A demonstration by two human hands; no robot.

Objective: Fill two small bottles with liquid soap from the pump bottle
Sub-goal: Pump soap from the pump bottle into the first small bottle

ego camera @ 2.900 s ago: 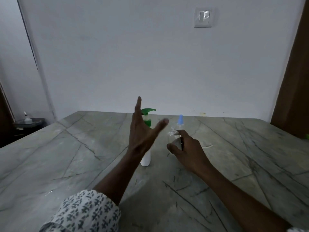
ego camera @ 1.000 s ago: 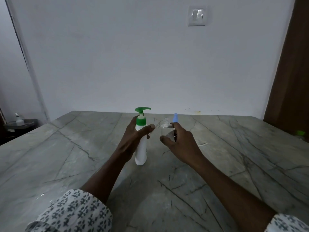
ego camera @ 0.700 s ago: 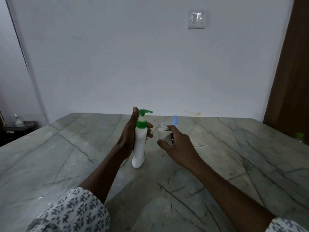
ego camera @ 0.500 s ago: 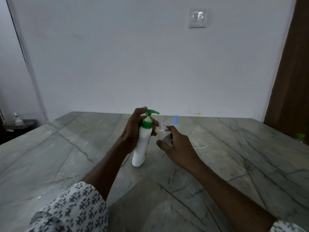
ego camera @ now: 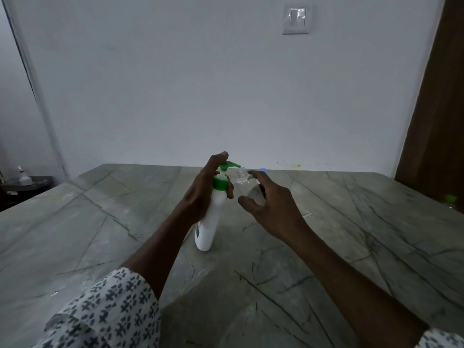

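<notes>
A white pump bottle [ego camera: 210,222] with a green pump head stands tilted to the right on the grey stone table [ego camera: 75,234]. My left hand [ego camera: 200,192] is wrapped around its upper body, with the index finger on top of the pump head. My right hand [ego camera: 271,207] holds a small clear uncapped bottle [ego camera: 247,187], its open neck just under the green spout. The blue cap of a second small bottle [ego camera: 263,170] peeks out behind my right fingers; the rest of that bottle is hidden.
The table runs back to a white wall with a light switch [ego camera: 297,17]. A brown door or panel [ego camera: 437,109] stands at the right. A green-capped item [ego camera: 450,199] sits at the table's right edge. A dark side stand [ego camera: 25,183] is at the far left.
My left hand has come down from the air, gripped the pump bottle and tilted it right, finger now on the pump head. My right hand kept the clear bottle and brought its neck under the spout.
</notes>
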